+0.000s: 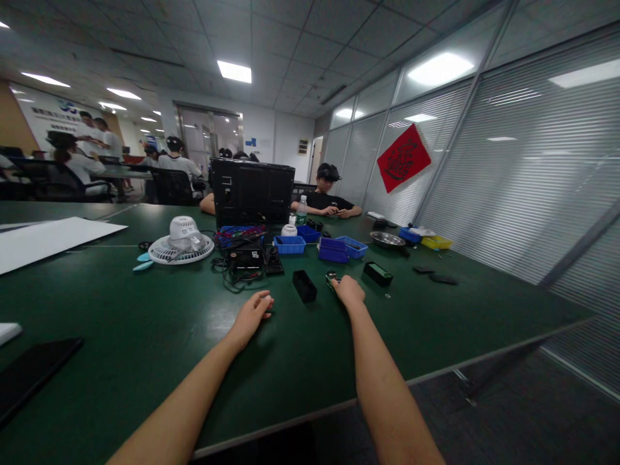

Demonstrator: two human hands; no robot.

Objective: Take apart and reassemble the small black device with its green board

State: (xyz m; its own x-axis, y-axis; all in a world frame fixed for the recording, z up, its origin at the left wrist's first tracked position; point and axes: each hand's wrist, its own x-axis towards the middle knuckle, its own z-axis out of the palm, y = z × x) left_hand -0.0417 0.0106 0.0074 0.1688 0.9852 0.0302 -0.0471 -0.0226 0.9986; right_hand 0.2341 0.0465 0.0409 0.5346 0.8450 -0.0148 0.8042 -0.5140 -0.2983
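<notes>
My right hand (349, 292) is closed on a small dark device with green and silver parts (331, 278), down at the table surface. The hand covers much of that piece, so its kind is unclear. Left of it stands an open black box (304, 287). A second black box with green inside (378, 274) sits on the right. My left hand (252, 316) hovers or rests above the table, its fingers loosely curled and apart. A pale spot shows at its fingertips, too small to make out.
Tangled cables with a black adapter (248, 258), a white fan (181, 242), blue trays (289, 245), a metal dish (387, 239) and a black monitor (252, 190) stand farther back on the green table (281, 381). A person (329, 194) sits opposite. A black flat panel (36, 374) lies at left.
</notes>
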